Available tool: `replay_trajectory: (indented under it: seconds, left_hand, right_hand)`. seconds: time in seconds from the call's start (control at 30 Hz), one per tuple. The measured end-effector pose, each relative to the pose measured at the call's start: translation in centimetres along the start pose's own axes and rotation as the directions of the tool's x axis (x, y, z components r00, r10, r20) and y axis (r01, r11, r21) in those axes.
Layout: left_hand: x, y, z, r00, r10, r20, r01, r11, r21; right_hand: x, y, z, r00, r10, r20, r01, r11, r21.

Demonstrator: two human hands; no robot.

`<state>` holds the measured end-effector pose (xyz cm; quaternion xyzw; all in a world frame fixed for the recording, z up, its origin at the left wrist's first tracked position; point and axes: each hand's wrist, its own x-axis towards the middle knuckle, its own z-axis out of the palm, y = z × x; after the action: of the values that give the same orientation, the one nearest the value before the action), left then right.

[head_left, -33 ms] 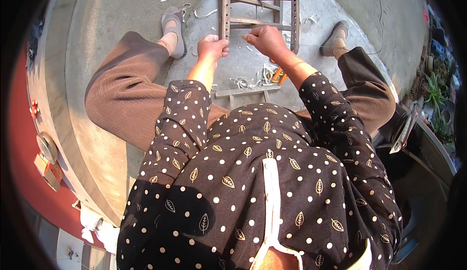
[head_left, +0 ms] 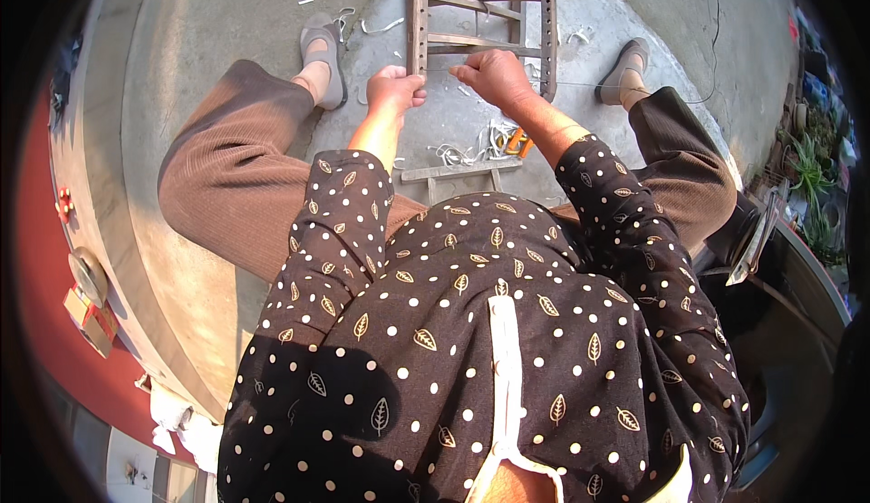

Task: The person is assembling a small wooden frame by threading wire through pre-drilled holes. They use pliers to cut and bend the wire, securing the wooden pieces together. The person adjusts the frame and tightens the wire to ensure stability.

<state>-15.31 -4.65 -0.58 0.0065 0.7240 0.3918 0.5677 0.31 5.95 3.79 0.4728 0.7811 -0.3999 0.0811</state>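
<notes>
A wooden frame (head_left: 418,23) with two rails pierced by rows of holes stands in front of me, joined by crossbars. My left hand (head_left: 396,90) is closed with curled fingers at the near end of its left rail; what the fingertips grip is hidden. Between the rails, my right hand (head_left: 496,78) pinches a thin wire (head_left: 589,84). A fine stretch of it shows between my hands, and more trails right past the right rail, then curves away over the floor. Below my right wrist lies an orange-handled tool (head_left: 519,142), partly covered by the forearm.
Curly white strips (head_left: 462,154) lie on the concrete near the tool, with more scattered around the frame. A low wooden bar (head_left: 460,171) sits close to my lap. My shoes flank the frame. Green plants (head_left: 809,169) and clutter line the far right edge.
My right hand has shifted very slightly, and the loose wire on the right has changed its curve. The left hand stays at the rail.
</notes>
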Motion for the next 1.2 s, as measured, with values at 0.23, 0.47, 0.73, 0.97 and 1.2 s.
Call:
replay_trajectory:
  seconds: [0.23,0.47,0.73,0.97,1.2]
  left_hand:
    - [-0.3,0.6,0.1,1.000,-0.027,0.000,0.027,1.000,0.003]
    - [-1.1,1.1,0.3,0.998,-0.066,0.014,0.067,0.995,-0.072]
    - [-2.3,1.3,0.6,0.994,-0.091,0.059,0.100,0.980,-0.169]
    - [-0.1,0.6,-0.7,0.930,-0.340,0.141,0.368,0.876,-0.312]
    - [2.1,-1.0,0.1,0.938,-0.317,0.139,0.346,0.833,-0.431]
  right_hand:
    - [0.2,-0.4,0.4,1.000,0.018,-0.007,-0.018,1.000,-0.007]
    - [0.6,-0.7,1.2,1.000,0.010,-0.011,-0.010,1.000,-0.022]
    - [0.9,-1.5,2.1,0.998,-0.048,-0.032,0.047,0.998,-0.046]
    - [0.7,-1.2,2.4,0.992,-0.104,-0.072,0.101,0.994,-0.052]
    - [0.1,-0.8,2.4,0.975,-0.164,-0.149,0.161,0.986,-0.032]
